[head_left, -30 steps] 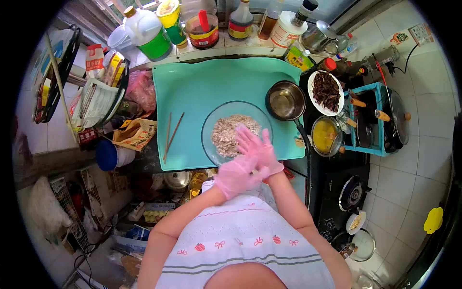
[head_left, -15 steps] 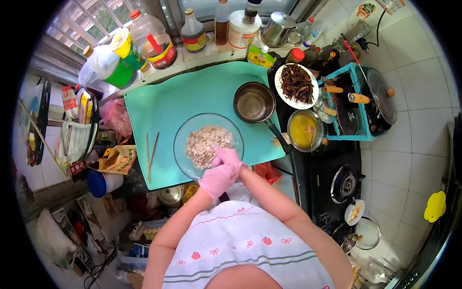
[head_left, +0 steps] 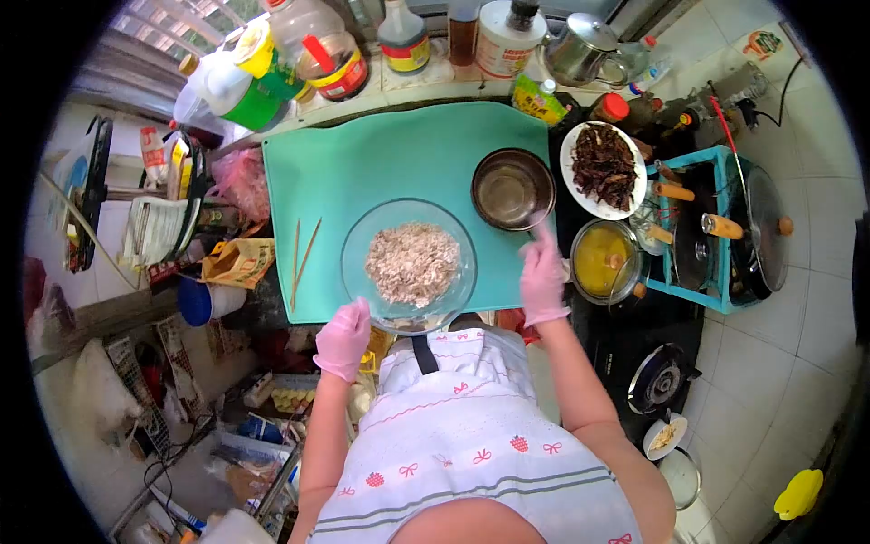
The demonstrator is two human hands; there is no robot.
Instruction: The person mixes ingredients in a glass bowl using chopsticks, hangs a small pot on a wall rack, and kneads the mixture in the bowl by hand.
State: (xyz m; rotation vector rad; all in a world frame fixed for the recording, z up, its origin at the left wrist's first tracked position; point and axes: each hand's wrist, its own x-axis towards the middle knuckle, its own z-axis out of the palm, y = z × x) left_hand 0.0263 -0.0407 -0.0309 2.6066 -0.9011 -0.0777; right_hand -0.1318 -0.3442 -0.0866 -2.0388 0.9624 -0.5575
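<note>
A clear glass bowl of pale, crumbly ground mixture sits on the green mat. My left hand, in a pink glove, is closed in a loose fist at the bowl's lower left rim; nothing shows in it. To the right, my pink-gloved right hand is slightly blurred and closed over the handle of a small dark saucepan. The handle is mostly hidden. Some clear liquid appears to lie in the saucepan, which rests on the mat's right side.
Two chopsticks lie left of the bowl. Beyond the mat's right edge are a plate of dark dried pieces, a pot of yellow liquid and a gas burner. Bottles line the sill behind.
My hands, together over the bowl's front edge before, have parted. The left moved left to the rim, the right moved right to the saucepan handle. The view has shifted slightly.
</note>
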